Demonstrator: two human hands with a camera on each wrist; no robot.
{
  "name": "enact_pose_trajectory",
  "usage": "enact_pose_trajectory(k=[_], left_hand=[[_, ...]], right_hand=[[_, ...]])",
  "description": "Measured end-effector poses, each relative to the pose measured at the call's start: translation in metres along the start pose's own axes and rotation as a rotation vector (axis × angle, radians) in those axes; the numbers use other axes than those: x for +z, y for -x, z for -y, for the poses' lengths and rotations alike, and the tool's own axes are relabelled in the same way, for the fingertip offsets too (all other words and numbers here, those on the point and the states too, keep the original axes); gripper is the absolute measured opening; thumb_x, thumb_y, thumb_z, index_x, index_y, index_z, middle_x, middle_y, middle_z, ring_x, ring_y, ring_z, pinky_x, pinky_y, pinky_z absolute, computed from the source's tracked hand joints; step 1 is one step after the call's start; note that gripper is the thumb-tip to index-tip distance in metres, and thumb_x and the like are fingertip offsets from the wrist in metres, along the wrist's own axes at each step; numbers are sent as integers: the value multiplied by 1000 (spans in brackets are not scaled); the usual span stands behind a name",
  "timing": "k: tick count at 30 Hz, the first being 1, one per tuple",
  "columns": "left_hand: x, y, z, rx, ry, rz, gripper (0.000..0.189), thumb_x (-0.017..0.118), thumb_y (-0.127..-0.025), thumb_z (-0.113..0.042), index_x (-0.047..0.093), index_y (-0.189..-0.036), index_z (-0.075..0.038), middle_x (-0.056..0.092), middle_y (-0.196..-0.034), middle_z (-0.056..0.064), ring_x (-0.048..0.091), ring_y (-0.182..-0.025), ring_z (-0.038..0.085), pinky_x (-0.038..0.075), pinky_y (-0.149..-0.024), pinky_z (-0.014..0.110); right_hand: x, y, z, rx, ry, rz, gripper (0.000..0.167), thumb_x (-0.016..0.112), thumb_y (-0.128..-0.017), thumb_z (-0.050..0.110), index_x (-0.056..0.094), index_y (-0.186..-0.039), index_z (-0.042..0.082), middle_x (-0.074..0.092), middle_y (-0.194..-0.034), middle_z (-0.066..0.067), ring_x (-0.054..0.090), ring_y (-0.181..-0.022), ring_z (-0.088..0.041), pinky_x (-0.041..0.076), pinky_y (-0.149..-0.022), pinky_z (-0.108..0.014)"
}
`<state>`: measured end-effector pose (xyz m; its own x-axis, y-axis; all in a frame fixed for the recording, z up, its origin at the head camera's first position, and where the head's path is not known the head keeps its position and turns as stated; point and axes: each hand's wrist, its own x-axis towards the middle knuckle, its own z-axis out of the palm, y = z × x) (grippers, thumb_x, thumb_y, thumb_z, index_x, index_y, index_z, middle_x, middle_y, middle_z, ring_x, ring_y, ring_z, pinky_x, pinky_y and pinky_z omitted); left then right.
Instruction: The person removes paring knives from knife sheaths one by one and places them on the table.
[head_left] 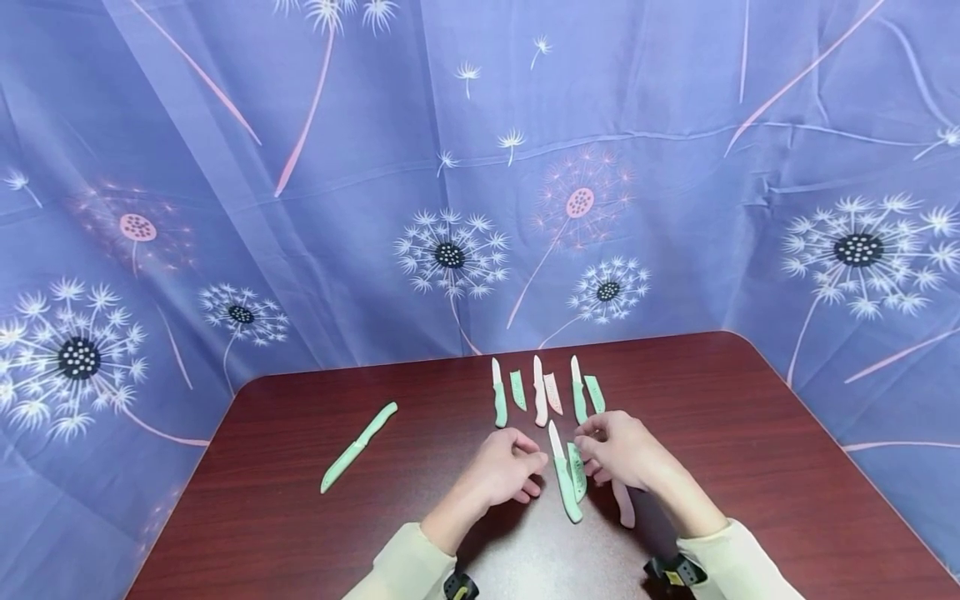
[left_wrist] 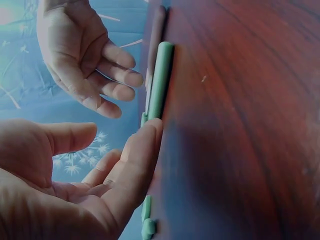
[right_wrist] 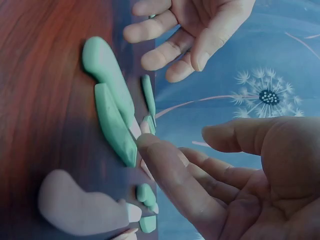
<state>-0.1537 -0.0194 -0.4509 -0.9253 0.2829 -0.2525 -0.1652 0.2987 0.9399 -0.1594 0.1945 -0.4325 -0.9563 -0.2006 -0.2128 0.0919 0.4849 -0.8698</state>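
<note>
A green-handled paring knife (head_left: pixel 566 487) with a white blade lies on the table, its green sheath (head_left: pixel 577 472) close along its right side. My left hand (head_left: pixel 506 467) is held to the left of this knife, fingers loosely bent and empty. On the other side, my right hand (head_left: pixel 618 450) hovers by the sheath with relaxed fingers and nothing gripped. Beneath the right hand a pink-handled knife (head_left: pixel 624 504) shows its handle; the hand covers its blade in the head view. In the right wrist view, the green sheath (right_wrist: pixel 114 125) lies against the green knife (right_wrist: pixel 107 67).
Along the back lie a green knife (head_left: pixel 500 404) with a green sheath (head_left: pixel 517 390), a pink knife (head_left: pixel 540 404) with a pink sheath (head_left: pixel 553 393), and another green knife (head_left: pixel 579 400) with its sheath (head_left: pixel 595 393). A sheathed green knife (head_left: pixel 360 446) lies at the left.
</note>
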Motion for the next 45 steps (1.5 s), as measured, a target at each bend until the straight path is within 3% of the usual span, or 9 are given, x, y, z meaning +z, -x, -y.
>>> enact_pose_trajectory(k=[8, 11, 15, 19, 30, 38, 42, 45], left_hand=[[-11, 3, -2, 65, -138, -65, 14, 74, -100, -15, 68, -109, -5, 72, -86, 10, 73, -67, 22, 61, -56, 37], [-16, 5, -3, 108, -255, -111, 16, 76, -99, -19, 70, -109, -7, 71, -87, 3, 72, -71, 16, 60, -67, 38], [-22, 8, -5, 157, -393, -193, 18, 77, -98, -23, 72, -110, -10, 69, -90, -6, 66, -84, 12, 55, -81, 39], [-29, 9, -6, 176, -433, -242, 20, 78, -98, -23, 73, -112, -10, 69, -92, -7, 64, -88, 13, 54, -81, 39], [-50, 16, -5, 235, -517, -348, 21, 79, -96, -22, 73, -114, -11, 75, -98, -3, 69, -83, 10, 56, -74, 38], [-64, 18, -2, 240, -614, -422, 28, 80, -95, -24, 73, -119, -11, 76, -111, 4, 73, -93, 22, 58, -76, 43], [-70, 19, 1, 254, -663, -467, 31, 81, -95, -24, 74, -121, -11, 75, -113, 6, 73, -95, 24, 58, -78, 45], [-74, 19, 4, 268, -701, -505, 32, 82, -94, -24, 74, -122, -11, 74, -113, 7, 73, -96, 26, 59, -78, 47]], right_hand=[[4, 1, 6, -47, 68, -27, 26, 66, -101, 6, 68, -123, -8, 71, -90, -12, 71, -72, -25, 63, -64, -41], [5, 1, 8, -88, 127, -32, 26, 68, -101, 9, 69, -123, -5, 71, -85, -10, 69, -68, -23, 61, -62, -37], [6, 0, 10, -187, 250, -45, 24, 69, -101, 12, 73, -120, 0, 73, -88, -1, 67, -75, -14, 56, -69, -33], [9, -3, 11, -249, 325, -59, 20, 69, -101, 13, 75, -118, 4, 74, -93, 6, 66, -84, -7, 54, -77, -33], [20, -9, 16, -376, 387, -59, 19, 70, -102, 13, 74, -120, 9, 76, -101, 4, 67, -87, -6, 57, -77, -32], [31, -10, 20, -483, 459, -139, 23, 74, -99, 12, 75, -122, 7, 75, -118, -4, 71, -95, -16, 61, -85, -40], [35, -12, 20, -546, 517, -171, 27, 75, -98, 10, 75, -124, 4, 73, -119, -6, 72, -102, -25, 60, -87, -43], [39, -14, 19, -582, 556, -189, 29, 76, -97, 10, 74, -126, 5, 72, -118, -6, 72, -101, -24, 60, -86, -43]])
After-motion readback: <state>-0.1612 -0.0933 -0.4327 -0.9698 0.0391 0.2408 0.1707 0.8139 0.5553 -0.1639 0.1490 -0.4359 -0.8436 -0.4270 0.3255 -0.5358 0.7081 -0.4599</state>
